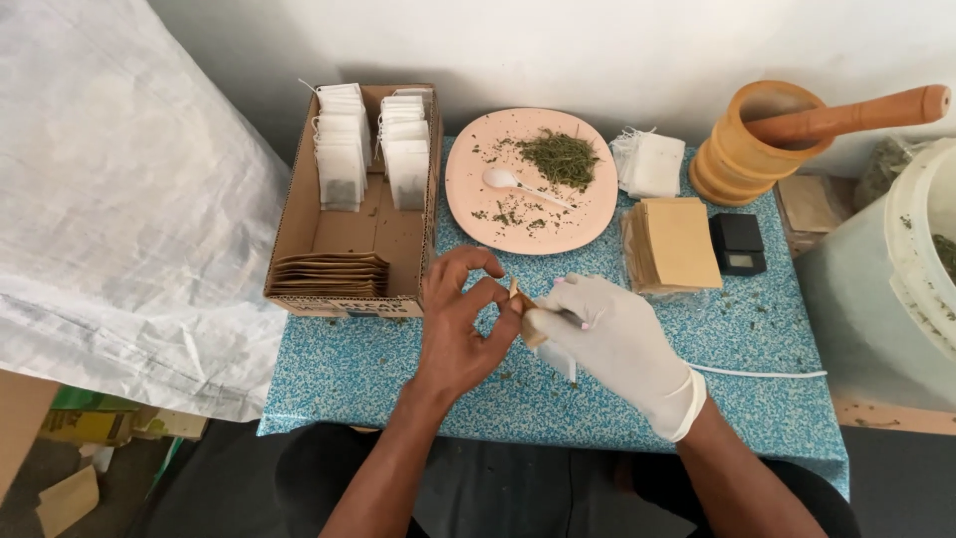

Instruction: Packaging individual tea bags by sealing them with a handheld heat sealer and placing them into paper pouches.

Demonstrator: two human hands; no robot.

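My bare left hand (pixel 460 324) and my right hand (pixel 612 339), which wears a white glove, meet above the blue speckled table (pixel 349 369). Together they pinch a small brown paper envelope (pixel 528 317), seen almost edge-on; a bit of white shows under the glove. Just beyond them sits a pink plate (pixel 468 174) with a heap of dried green herb (pixel 560 157) and a white plastic spoon (pixel 503 180). A stack of brown paper envelopes (pixel 679 242) lies right of my hands.
A cardboard box (pixel 299 214) at the left holds rows of white tea bags (pixel 341 159) and flat brown envelopes (pixel 329 274). Loose white bags (pixel 652 162), a wooden mortar (pixel 742 149) with pestle (pixel 856 112), a small black scale (pixel 738 243), a white bucket (pixel 911 259) and a white sack (pixel 110 209) surround the table.
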